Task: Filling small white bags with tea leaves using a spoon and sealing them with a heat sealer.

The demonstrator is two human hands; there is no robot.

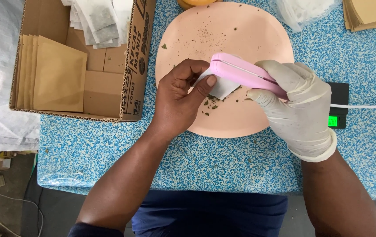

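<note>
My left hand [183, 94] is bare and pinches a small white tea bag [223, 87] over a round pink plate [223, 30]. My right hand [298, 101], in a white glove, grips a pink hand-held sealer [240, 72] whose jaws are clamped across the bag's top edge. Loose bits of dried leaf [210, 105] lie scattered on the plate beneath the bag. Part of the bag is hidden behind the sealer and my fingers.
An open cardboard box [104, 83] at the left holds brown paper envelopes [56, 74] and white filter bags [100, 19]. A small black scale with a green display [337, 109] and a white cable sits at the right. More brown envelopes [368, 13] lie at top right.
</note>
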